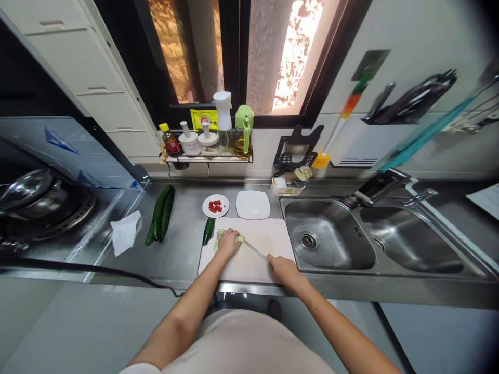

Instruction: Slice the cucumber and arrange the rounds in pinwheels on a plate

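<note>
My left hand [228, 243] is closed over a piece of cucumber on the white cutting board [253, 267]; most of that piece is hidden under the fingers. Pale green cucumber slices [217, 246] lie beside this hand, at the board's left. In my right hand [284, 269] is the handle of a knife [255, 250], its thin blade pointing up and left. The blade's tip end meets a light green cut face of cucumber [240, 238] at my left fingertips. A dark green cucumber end [208, 230] rests at the board's upper left corner.
Behind the board stand a small plate of chopped red pieces [215, 206] and a white square plate [252, 204]. Whole cucumbers [160, 214] and a white paper [125, 232] lie left. A double sink [329, 236] is at right, a stove pot [37, 197] far left, a condiment shelf [210, 158] behind.
</note>
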`<state>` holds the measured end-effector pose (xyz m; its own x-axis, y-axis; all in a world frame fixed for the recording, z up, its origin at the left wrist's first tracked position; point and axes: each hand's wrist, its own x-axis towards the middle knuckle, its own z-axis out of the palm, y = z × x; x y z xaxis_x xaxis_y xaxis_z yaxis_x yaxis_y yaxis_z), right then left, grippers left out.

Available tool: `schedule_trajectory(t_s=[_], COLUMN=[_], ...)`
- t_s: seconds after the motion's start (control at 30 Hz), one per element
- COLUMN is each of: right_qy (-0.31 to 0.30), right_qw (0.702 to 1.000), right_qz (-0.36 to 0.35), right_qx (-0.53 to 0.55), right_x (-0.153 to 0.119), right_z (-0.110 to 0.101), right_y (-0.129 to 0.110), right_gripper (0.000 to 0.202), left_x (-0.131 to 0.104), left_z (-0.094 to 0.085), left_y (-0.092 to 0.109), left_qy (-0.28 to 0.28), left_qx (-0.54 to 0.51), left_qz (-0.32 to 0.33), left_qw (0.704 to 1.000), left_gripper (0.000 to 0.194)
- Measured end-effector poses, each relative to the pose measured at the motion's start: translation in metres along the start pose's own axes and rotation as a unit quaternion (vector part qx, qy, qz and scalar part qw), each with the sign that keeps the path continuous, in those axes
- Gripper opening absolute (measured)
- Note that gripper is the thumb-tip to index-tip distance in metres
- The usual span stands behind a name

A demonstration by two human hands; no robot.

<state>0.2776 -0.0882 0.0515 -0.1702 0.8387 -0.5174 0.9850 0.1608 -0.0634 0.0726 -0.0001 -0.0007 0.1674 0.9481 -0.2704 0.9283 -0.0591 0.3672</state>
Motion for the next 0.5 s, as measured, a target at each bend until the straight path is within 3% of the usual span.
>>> schedule_trajectory(t_s=[0.5], right_qy=[0.021], right_qw=[0.994], right_qz=[0.06], right_qx=[0.088], right_x=[-0.011], right_z=[0.011], right_y=[-0.012], right_gripper=[0.032], left_x=[0.002], left_z=[0.001], left_y=[0.009], left_qy=[0.028], left_qx=[-0.016], left_qz=[-0.035], left_qw=[0.999], left_gripper=[0.018])
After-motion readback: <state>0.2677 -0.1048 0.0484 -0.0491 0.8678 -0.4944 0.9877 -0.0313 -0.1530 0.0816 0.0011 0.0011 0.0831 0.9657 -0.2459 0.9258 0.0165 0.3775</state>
